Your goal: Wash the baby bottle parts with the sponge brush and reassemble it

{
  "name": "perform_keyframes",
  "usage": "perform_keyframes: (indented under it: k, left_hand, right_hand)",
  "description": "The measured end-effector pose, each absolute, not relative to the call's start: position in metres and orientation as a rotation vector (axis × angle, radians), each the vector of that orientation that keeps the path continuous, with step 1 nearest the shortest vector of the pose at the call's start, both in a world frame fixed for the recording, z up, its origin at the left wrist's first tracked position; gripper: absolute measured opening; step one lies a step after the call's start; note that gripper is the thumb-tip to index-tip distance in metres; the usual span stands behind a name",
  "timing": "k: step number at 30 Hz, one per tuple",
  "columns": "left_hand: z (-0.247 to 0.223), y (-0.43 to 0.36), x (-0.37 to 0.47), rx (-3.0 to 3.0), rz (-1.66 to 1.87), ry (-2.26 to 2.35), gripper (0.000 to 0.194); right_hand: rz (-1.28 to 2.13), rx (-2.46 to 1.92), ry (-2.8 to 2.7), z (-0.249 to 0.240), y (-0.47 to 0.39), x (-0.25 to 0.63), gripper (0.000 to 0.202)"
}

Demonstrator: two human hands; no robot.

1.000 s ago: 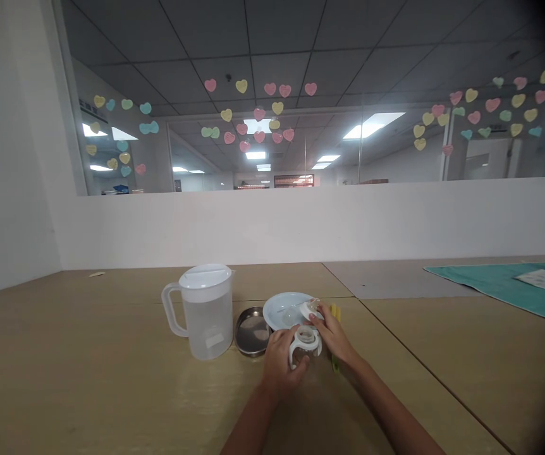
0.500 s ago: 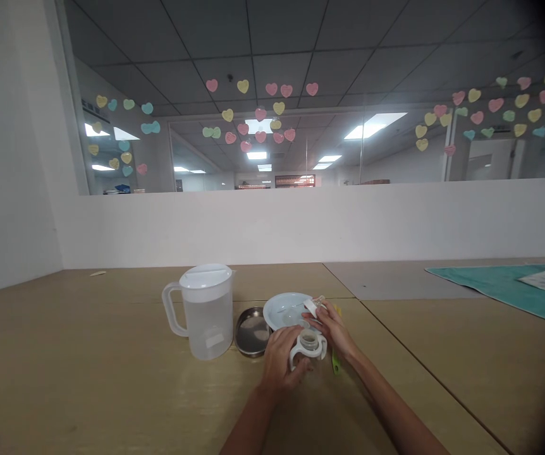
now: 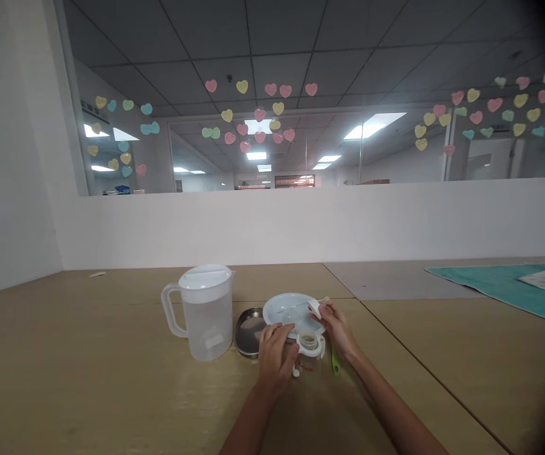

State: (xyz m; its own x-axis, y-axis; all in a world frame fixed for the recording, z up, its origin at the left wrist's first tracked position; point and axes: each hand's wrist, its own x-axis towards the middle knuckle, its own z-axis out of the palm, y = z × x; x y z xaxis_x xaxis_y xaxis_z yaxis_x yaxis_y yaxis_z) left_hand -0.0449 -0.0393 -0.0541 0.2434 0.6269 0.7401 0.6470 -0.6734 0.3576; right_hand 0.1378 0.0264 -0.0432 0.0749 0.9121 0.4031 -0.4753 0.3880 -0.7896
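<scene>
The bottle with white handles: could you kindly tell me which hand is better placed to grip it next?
Probably the left hand: its thumb is right by a handle of the bottle, with no other object visible in its fingers. The right hand is holding the white bottle top.

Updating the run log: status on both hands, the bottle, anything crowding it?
Left hand open beside bottle, contact unclear. Right hand holding white cap. Bottle upright, uncapped. Pale bowl close behind it.
</scene>
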Motion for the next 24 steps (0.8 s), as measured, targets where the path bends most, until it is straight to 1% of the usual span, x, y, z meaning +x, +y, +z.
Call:
perform_keyframes:
  k: [3, 6, 11, 14, 17, 21, 24]
  left_hand:
    - [-0.058, -0.034, -0.046, -2.359, -1.433, -1.431, 0.036]
    - [-0.064, -0.029, -0.045, -2.252, -1.418, -1.564, 0.037]
    - [-0.072, -0.024, -0.046, -2.169, -1.403, -1.628, 0.039]
    - [-0.068, -0.028, -0.046, -2.205, -1.413, -1.527, 0.039]
    - [-0.059, -0.036, -0.047, -2.295, -1.417, -1.322, 0.039]
    - [-0.052, -0.041, -0.046, -2.405, -1.370, -1.100, 0.045]
    - [-0.051, -0.042, -0.043, -2.413, -1.364, -1.074, 0.049]
  right_hand:
    - [1.007, -0.613, -1.065, -0.046, 0.030, 0.139, 0.040]
    - [0.922, -0.695, -1.100, -0.046, 0.031, 0.140, 0.045]
    - [0.843, -0.708, -1.149, -0.045, 0.030, 0.139, 0.041]
    - [0.803, -0.708, -1.161, -0.047, 0.031, 0.138, 0.041]
    - [0.768, -0.708, -1.168, -0.051, 0.032, 0.137, 0.040]
    - [0.721, -0.709, -1.161, -0.055, 0.035, 0.138, 0.037]
    - [0.681, -0.725, -1.185, -0.056, 0.035, 0.140, 0.037]
